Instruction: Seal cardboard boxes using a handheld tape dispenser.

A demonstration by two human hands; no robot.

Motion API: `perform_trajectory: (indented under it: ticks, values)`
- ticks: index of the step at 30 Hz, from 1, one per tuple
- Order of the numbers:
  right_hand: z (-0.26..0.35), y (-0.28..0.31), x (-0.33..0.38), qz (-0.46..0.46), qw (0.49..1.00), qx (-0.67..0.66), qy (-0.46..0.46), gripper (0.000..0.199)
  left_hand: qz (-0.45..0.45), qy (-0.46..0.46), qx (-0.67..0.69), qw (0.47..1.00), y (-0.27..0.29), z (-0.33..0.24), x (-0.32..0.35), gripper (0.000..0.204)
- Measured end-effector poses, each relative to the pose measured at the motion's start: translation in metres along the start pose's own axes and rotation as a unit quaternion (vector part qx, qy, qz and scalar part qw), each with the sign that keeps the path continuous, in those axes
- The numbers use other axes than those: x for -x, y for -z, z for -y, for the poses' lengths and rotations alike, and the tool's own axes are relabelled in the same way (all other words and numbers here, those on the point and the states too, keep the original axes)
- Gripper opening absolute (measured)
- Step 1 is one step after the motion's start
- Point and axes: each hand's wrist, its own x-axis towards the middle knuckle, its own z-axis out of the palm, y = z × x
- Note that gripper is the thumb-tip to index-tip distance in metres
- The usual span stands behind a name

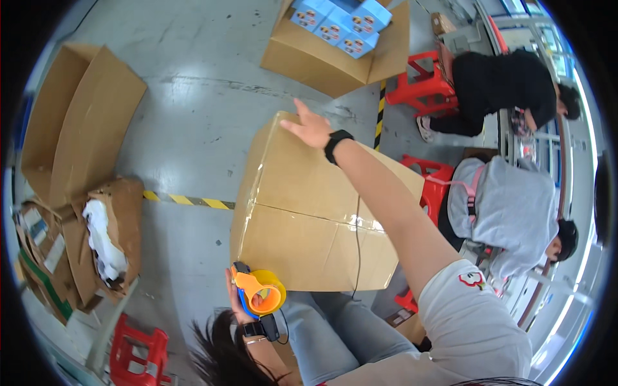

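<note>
A large brown carton [309,212] stands in front of me, its flaps closed along a seam, with glossy clear tape along its left edge. At its near left corner, my left hand [239,302] is wrapped round an orange tape dispenser [248,281] carrying a roll of yellow tape [275,286]. The dispenser partly hides that hand's fingers. My right hand [310,127] reaches over the carton to its far edge. Its fingers are spread, with nothing in them, and I cannot tell whether the palm touches the cardboard. A thin dark cable crosses the carton below my right forearm.
An open carton of blue boxes [335,26] stands beyond. On the left are an empty open carton [90,122], a carton with white plastic [106,238] and a red stool [136,350]. Two people sit at a bench on the right, on red stools [425,87].
</note>
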Motion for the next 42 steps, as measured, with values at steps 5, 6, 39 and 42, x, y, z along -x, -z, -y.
perform_trajectory:
  ticks: [5,6,39,42]
  values:
    - [-0.141,0.043,0.127,-0.079,0.992,0.037,-0.09,0.081,0.027,0.004,-0.144,0.989,0.013,-0.028,0.013,0.067]
    - [-0.16,0.051,0.172,-0.14,0.976,0.054,-0.156,0.074,-0.013,-0.006,-0.211,0.977,0.016,-0.032,0.014,0.068]
    - [-0.336,-0.026,0.331,-0.143,0.764,-0.554,-0.298,0.066,-0.027,0.205,-0.443,0.872,-0.193,-0.072,-0.136,0.042]
    - [-0.301,0.0,0.323,-0.2,0.78,-0.537,-0.25,0.06,-0.027,0.162,-0.456,0.874,-0.203,-0.09,-0.115,0.043]
